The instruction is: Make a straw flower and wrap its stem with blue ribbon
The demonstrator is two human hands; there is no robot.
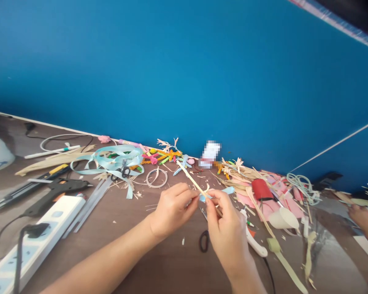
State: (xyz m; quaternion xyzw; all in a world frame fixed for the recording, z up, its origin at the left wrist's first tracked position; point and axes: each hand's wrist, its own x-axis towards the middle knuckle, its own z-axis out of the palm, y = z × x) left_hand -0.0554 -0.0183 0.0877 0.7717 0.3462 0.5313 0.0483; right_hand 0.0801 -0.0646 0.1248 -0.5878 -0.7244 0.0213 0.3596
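Your right hand [228, 222] is closed around the lower end of the pale stick [190, 177], while your left hand [172, 207] pinches the light blue ribbon [228, 190] close beside it. The stick slants up and away to the left from your fingertips, above the worktop [168, 267]. The ribbon crosses its lower end, with a tail poking out to the right; whether it goes fully around, you cannot tell, as your fingers cover it.

To wind cleanly here, you probably want the right grip firm, the ribbon flat and steady tension from the left; a slack pull would likely let it slip or crease.

Nearer you than the stick lie black-handled scissors [200, 241], partly behind your right hand. Just left of the stick sits a pale ring [147, 178]; farther left, a loose heap of blue ribbon [116, 153], then a dark glue gun [58, 190]. Well right of the stick are a red cylinder [261, 189] and a whitish cup [284, 219].
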